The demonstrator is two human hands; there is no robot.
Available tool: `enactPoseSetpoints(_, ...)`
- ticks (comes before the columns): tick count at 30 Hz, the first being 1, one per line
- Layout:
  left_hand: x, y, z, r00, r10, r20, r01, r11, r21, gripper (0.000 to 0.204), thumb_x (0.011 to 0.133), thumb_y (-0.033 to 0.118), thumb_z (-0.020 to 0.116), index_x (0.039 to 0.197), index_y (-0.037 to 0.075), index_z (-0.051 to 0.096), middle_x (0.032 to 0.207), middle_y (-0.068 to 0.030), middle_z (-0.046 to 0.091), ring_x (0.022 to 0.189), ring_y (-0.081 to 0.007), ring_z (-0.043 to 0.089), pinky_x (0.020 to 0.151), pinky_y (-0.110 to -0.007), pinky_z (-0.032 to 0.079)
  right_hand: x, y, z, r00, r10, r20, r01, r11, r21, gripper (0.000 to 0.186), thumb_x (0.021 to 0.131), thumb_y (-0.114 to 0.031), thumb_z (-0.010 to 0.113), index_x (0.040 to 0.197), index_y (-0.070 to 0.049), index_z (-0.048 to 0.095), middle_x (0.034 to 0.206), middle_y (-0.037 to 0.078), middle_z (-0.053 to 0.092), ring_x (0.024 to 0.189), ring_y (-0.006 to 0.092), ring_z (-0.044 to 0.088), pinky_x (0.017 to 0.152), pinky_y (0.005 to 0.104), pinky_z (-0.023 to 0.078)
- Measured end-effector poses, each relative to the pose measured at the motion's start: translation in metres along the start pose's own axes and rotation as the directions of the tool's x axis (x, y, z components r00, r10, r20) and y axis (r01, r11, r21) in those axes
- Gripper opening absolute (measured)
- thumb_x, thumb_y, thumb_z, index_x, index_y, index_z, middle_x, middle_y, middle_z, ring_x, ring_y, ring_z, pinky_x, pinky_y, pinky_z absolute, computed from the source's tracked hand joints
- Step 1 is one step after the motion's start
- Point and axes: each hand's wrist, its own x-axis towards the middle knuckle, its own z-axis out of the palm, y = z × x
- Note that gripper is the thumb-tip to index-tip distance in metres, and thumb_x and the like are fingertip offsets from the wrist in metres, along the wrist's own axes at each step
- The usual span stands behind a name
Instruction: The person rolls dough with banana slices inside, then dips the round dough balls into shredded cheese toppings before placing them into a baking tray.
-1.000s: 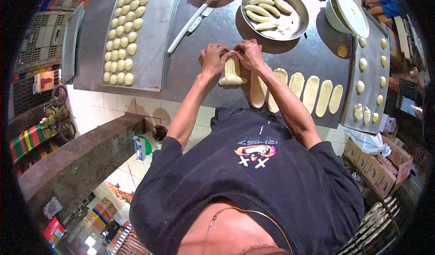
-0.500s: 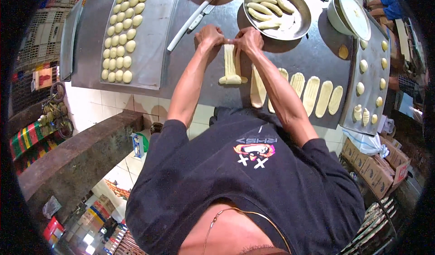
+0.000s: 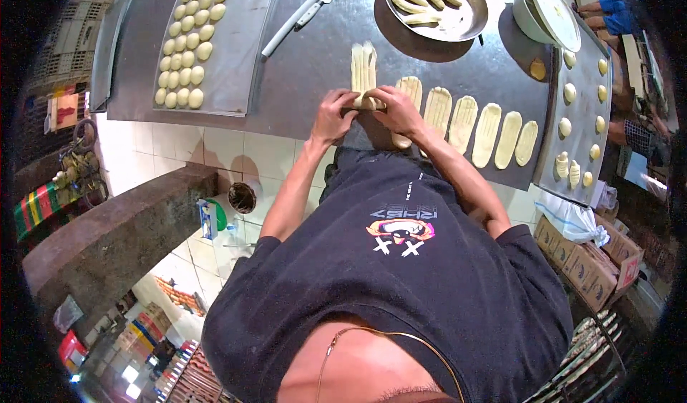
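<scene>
A flattened dough strip (image 3: 363, 65) with lengthwise grooves lies on the dark metal table, its far end split into narrow strands. Both hands are closed on its thick, folded near end. My left hand (image 3: 332, 119) grips the left side with bent fingers, and my right hand (image 3: 398, 112) pinches the right side. Whatever lies inside the fold is hidden by my fingers. To the right several more flattened dough strips (image 3: 488, 134) lie in a row, the nearest one partly behind my right hand. Beyond them, a round metal pan (image 3: 469, 27) holds several peeled bananas (image 3: 424, 1).
At left, a tray (image 3: 225, 81) carries rows of dough balls (image 3: 187, 59). A white rod (image 3: 295, 20) and a knife (image 3: 315, 11) lie mid-table. A lidded white tub (image 3: 531, 18) stands far right, above another tray (image 3: 583, 102) with shaped dough pieces.
Both hands have come from the strip's far end back toward me and now hold its near end. The far strands lie released on the table.
</scene>
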Motion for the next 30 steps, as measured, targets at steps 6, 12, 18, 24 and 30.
enactPoseSetpoints(6, -0.025, 0.008, -0.008, 0.983, -0.051, 0.177, 0.070, 0.992, -0.107, 0.033, 0.074, -0.003, 0.072, 0.107, -0.001, 0.068, 0.102, -0.0153, 0.068, 0.095, -0.0317, 0.065, 0.079, -0.037, 0.056, -0.027, -0.017, 0.001, 0.996, 0.052, 0.077, -0.054, 0.998, 0.028, 0.033, 0.073, -0.006, 0.069, 0.106, -0.007, 0.065, 0.094, 0.015, 0.066, 0.091, 0.0357, 0.065, 0.077, 0.0423, 0.054)
enactPoseSetpoints(12, -0.040, 0.019, -0.005, 0.984, -0.029, 0.175, 0.041, 0.997, -0.064, 0.031, 0.076, 0.001, 0.073, 0.107, 0.000, 0.069, 0.100, -0.0152, 0.066, 0.093, -0.0318, 0.063, 0.081, -0.039, 0.052, -0.041, -0.022, 0.005, 0.995, 0.060, 0.084, -0.063, 0.998, 0.030, 0.028, 0.075, -0.006, 0.070, 0.103, -0.006, 0.066, 0.093, 0.015, 0.062, 0.088, 0.0349, 0.064, 0.076, 0.0425, 0.054)
enactPoseSetpoints(18, -0.026, 0.029, 0.000, 0.998, -0.065, 0.019, 0.061, 0.986, 0.156, 0.031, 0.083, 0.016, 0.072, 0.113, 0.006, 0.070, 0.107, -0.0124, 0.062, 0.099, -0.0279, 0.059, 0.088, -0.041, 0.043, -0.022, -0.017, 0.003, 1.000, 0.022, -0.003, -0.022, 0.988, -0.150, 0.031, 0.078, -0.008, 0.067, 0.108, -0.002, 0.062, 0.086, 0.016, 0.058, 0.086, 0.0341, 0.059, 0.078, 0.0415, 0.051)
enactPoseSetpoints(24, 0.004, 0.002, 0.005, 0.994, -0.103, -0.032, 0.107, 0.978, 0.181, 0.034, 0.088, 0.021, 0.067, 0.120, 0.010, 0.068, 0.108, -0.0098, 0.060, 0.101, -0.0272, 0.057, 0.088, -0.041, 0.041, 0.008, 0.006, 0.018, 0.949, 0.124, -0.290, -0.148, 0.987, -0.064, 0.020, 0.092, -0.015, 0.062, 0.105, 0.001, 0.061, 0.094, 0.018, 0.060, 0.088, 0.0373, 0.059, 0.077, 0.0449, 0.050)
enactPoseSetpoints(30, 0.081, -0.029, 0.022, 0.907, -0.213, -0.362, 0.318, 0.912, 0.259, 0.026, 0.091, 0.030, 0.063, 0.110, 0.013, 0.069, 0.105, -0.0100, 0.061, 0.099, -0.0308, 0.059, 0.085, -0.045, 0.044, 0.084, 0.053, 0.015, 0.853, 0.075, -0.516, -0.199, 0.962, -0.189, 0.016, 0.093, -0.017, 0.062, 0.099, -0.002, 0.061, 0.091, 0.018, 0.060, 0.085, 0.0392, 0.059, 0.077, 0.0472, 0.050)
